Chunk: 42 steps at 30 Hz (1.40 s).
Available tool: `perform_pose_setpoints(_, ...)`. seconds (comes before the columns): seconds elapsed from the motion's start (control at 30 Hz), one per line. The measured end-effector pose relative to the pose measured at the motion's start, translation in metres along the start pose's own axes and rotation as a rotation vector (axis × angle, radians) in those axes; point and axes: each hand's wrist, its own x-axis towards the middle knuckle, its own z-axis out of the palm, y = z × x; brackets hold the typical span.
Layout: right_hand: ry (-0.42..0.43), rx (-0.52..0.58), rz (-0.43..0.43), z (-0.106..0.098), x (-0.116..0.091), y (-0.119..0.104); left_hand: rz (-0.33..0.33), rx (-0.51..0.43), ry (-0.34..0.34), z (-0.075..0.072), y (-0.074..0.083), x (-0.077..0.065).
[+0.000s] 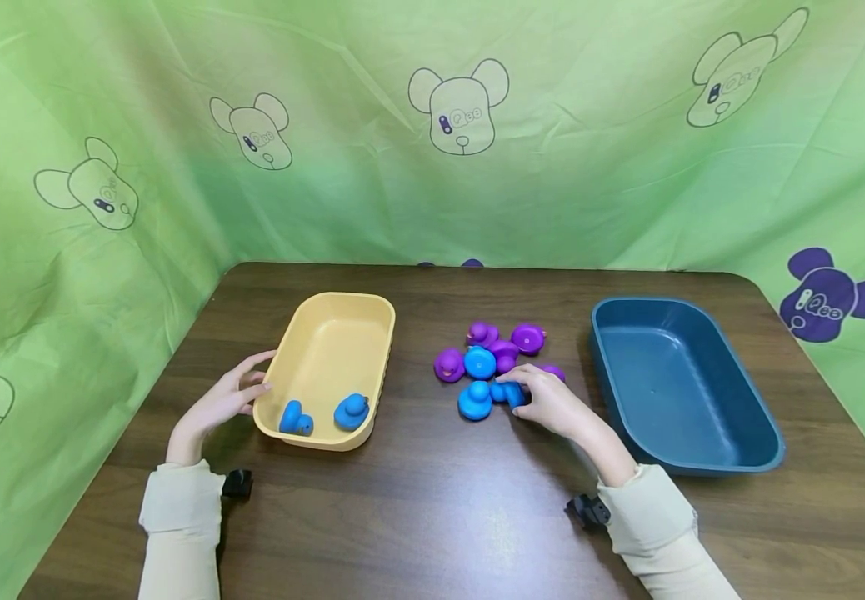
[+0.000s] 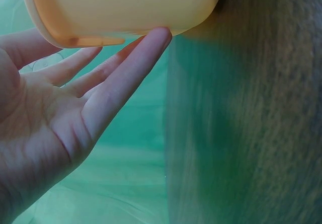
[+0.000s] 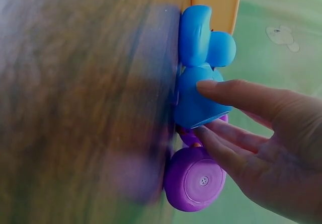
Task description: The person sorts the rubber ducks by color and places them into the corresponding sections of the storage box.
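My left hand [image 1: 221,402] holds the left rim of a yellow tray [image 1: 333,333], thumb at the rim and straight fingers against the outer wall [image 2: 126,12]. Two blue rubber ducks, one on its side [image 1: 296,419] and one upright [image 1: 352,412], sit in its near end. Over the middle of the table, my right hand [image 1: 552,400] pinches a tipped blue rubber duck [image 3: 193,95] between thumb and fingers. Beside it stands an upright blue duck [image 1: 475,401]. Behind them lies another blue duck [image 1: 480,362], base up, among several purple ducks [image 1: 449,365].
A dark blue tray [image 1: 657,358] stands on the right of the brown wooden table [image 1: 402,517], near my right forearm. Green cloth [image 1: 372,208] printed with mouse-like heads hangs behind the table and at its sides. Black wrist cameras [image 1: 237,483] sit at both sleeves.
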Motion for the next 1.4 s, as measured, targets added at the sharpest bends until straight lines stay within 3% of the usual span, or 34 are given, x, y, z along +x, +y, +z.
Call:
perform_pose_setpoints(0.8,0.068,-0.029,-0.016,-0.012,0.003,-0.015,0.014,-0.023,-0.007,0.000,0.000,0.001)
perform_pose_setpoints(1.03,0.072,0.018,0.000,-0.013,0.004,-0.022,0.013,-0.027,-0.008,0.001,0.000,0.001)
perform_pose_setpoints(1.4,0.095,0.028,-0.067,-0.009,0.016,-0.034,0.014,-0.031,-0.009,0.000,-0.001,0.001)
